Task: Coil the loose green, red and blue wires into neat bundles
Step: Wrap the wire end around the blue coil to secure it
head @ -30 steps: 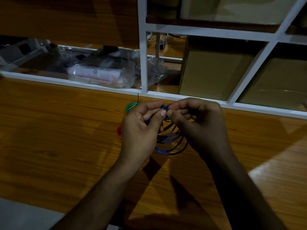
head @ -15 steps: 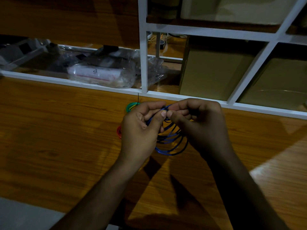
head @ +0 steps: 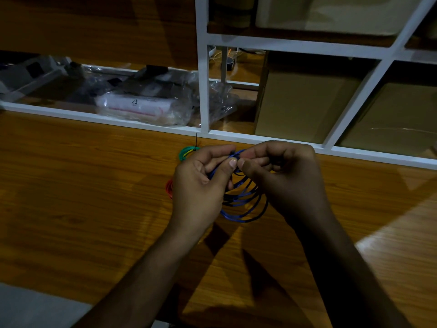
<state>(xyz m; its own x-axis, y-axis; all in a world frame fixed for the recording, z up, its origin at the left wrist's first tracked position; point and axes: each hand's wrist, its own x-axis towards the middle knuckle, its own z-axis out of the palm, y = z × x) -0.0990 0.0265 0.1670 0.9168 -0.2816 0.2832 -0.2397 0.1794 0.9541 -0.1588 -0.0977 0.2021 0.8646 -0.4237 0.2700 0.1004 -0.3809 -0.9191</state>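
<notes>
A coil of blue wire [head: 243, 207] hangs in loose loops between my hands above the wooden table [head: 82, 190]. My left hand [head: 201, 185] pinches the top of the coil with thumb and fingers. My right hand [head: 283, 181] pinches the same spot from the right, its thumb tip touching my left thumb. A green wire bundle [head: 186, 153] with a black tie sticking up lies on the table just behind my left hand. Part of a red wire bundle [head: 169, 188] shows at the left of that hand; the rest is hidden.
A white shelf frame [head: 203, 91] runs along the back of the table. Clear plastic bags [head: 146, 105] with packed items lie in its left bay, and cardboard boxes [head: 302, 102] fill the right bays. A lit patch falls on the table at the right.
Both hands stay at the top of the blue coil; the fingertips have shifted slightly around the pinch point. The coil hangs much as before.
</notes>
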